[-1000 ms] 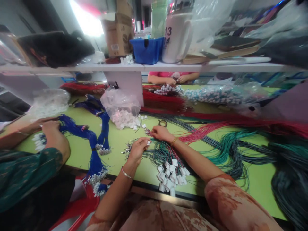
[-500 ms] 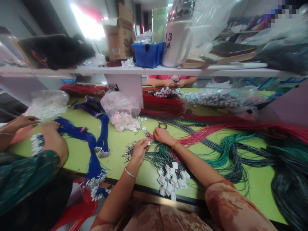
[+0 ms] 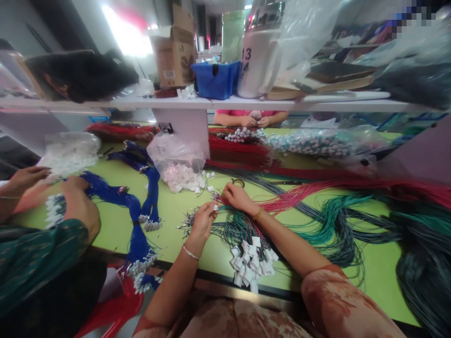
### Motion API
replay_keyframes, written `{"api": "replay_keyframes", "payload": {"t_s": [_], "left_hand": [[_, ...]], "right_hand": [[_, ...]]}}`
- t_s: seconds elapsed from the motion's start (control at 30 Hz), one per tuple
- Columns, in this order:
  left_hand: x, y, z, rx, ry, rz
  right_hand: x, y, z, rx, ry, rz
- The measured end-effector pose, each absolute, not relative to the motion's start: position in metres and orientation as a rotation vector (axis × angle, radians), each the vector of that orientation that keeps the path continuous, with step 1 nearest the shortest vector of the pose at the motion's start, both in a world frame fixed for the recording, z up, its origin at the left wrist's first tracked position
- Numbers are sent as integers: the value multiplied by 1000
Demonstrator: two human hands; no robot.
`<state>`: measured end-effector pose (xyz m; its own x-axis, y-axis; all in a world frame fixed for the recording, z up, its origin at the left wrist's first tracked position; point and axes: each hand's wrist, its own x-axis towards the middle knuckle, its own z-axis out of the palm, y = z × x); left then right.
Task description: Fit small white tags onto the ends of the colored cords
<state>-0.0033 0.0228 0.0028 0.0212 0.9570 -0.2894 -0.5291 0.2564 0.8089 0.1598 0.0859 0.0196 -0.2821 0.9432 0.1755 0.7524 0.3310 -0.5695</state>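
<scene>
Between thumb and fingers of my left hand (image 3: 203,220) is a small white connector housing (image 3: 215,207). My right hand (image 3: 237,196) is just right of it, its fingers curled at the metal-tipped ends of the red wires (image 3: 278,203); whether it grips one is hidden. Green wires (image 3: 331,217) and dark wires (image 3: 347,230) run across the table from the right. In front of my body lies a cluster of wires ending in white connectors (image 3: 252,263). More bare wire tips (image 3: 187,221) fan out left of my left hand.
An open plastic bag (image 3: 178,164) spills white housings beyond my hands. A tape roll (image 3: 238,183) lies nearby. At left, a co-worker's arm (image 3: 79,206) reaches over blue wire bundles (image 3: 132,206). Another person's hands (image 3: 257,122) work across the table under a shelf (image 3: 211,104).
My left hand and the white housing have shifted very slightly left. My right hand has moved slightly left too. The left co-worker's hands have moved a little.
</scene>
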Motion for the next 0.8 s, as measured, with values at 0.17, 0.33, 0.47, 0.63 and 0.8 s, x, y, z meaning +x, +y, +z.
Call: {"api": "replay_keyframes", "payload": {"t_s": [0.17,0.33,0.47,0.63,0.8], "left_hand": [[-4,27,-3,510,912,1299],[-1,28,-6,525,894,1327],[1,27,-6,538,866,1304],[2,27,-6,532,889,1297],[3,27,-7,526,899,1306]], "right_hand": [[156,74,18,-1145,-1967,882],[158,57,15,-1060,-1970,925],[159,52,12,-1035,-1995,892],[160,49,15,-1036,-2041,868],[161,47,22,-1068,-2071,782]]}}
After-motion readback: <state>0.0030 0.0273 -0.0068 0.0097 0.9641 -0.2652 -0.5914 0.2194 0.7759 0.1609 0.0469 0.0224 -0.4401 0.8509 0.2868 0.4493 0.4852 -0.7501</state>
